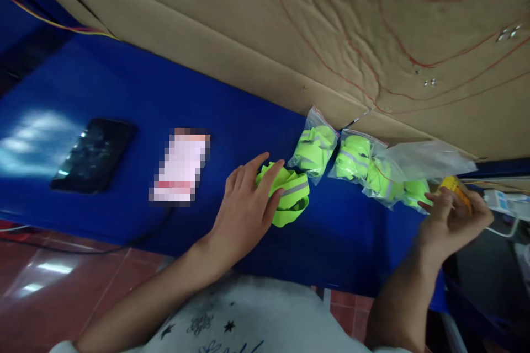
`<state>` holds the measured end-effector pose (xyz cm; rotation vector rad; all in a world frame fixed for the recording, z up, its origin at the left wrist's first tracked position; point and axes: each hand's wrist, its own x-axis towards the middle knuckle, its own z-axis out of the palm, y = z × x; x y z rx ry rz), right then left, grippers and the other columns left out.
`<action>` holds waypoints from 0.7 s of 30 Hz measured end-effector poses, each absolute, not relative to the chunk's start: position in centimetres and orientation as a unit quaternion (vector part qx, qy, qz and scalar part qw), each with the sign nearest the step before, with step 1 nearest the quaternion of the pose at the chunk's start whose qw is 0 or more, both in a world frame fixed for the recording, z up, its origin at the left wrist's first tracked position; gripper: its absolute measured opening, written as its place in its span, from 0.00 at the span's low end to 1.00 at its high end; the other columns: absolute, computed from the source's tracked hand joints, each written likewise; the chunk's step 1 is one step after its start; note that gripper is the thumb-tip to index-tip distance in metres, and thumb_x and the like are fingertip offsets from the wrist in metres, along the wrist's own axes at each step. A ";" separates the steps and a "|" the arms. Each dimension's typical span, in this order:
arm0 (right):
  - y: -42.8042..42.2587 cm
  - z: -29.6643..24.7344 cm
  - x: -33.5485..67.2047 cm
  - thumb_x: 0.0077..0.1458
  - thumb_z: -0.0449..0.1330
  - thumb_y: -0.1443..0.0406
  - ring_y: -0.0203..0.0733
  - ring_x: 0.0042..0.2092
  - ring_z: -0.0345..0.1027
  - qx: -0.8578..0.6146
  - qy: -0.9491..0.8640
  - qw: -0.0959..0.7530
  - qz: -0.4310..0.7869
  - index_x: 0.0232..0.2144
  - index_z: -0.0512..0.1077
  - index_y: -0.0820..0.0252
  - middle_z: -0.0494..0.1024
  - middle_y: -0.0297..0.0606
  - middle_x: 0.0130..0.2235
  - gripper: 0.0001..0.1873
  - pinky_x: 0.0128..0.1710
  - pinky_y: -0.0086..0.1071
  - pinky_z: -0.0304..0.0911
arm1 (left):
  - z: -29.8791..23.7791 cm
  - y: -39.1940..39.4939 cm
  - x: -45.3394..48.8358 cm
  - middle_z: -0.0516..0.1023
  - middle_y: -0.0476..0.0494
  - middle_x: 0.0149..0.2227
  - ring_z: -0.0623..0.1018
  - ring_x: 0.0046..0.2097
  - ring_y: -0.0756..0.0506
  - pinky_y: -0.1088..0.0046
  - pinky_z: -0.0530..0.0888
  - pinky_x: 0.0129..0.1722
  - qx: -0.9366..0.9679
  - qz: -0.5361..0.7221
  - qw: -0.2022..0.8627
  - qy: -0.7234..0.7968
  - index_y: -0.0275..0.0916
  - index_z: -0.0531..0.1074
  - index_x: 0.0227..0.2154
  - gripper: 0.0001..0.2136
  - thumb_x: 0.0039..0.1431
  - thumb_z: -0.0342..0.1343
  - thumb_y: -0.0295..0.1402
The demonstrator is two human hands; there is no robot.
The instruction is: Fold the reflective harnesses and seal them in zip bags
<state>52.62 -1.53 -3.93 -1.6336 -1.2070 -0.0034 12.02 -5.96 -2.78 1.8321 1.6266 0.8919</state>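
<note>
My left hand (244,207) lies with fingers spread over the near side of a loosely coiled neon-yellow strap (292,190) with a grey reflective stripe. Thumb and forefinger touch the coil, which rests on the blue tabletop. Over at the right end, my right hand (453,223) is closed around a small yellow-orange object (456,192); its kind is blurred and partly hidden by the fingers. Just left of that hand sits a bagged neon-yellow strap (416,192). Further clear bags with similar straps stand in a row, among them one bag (315,146) and another bag (353,157).
An empty-looking clear plastic bag (430,160) lies over the row's right part. A blurred-out lit screen (182,165) and a dark tablet (93,154) lie left. Behind the blue table (165,88) rises a brown board (248,22) with red wires. White plugs (503,201) sit far right.
</note>
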 end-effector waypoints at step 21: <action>-6.0 -5.3 43.9 0.65 0.62 0.58 0.48 0.49 0.77 -0.553 -0.677 0.448 0.185 0.59 0.71 0.52 0.80 0.45 0.51 0.21 0.51 0.44 0.73 | 4.5 1.3 15.6 0.78 0.45 0.61 0.72 0.67 0.36 0.51 0.54 0.73 0.731 0.333 0.504 0.317 0.52 0.79 0.56 0.29 0.55 0.58 0.18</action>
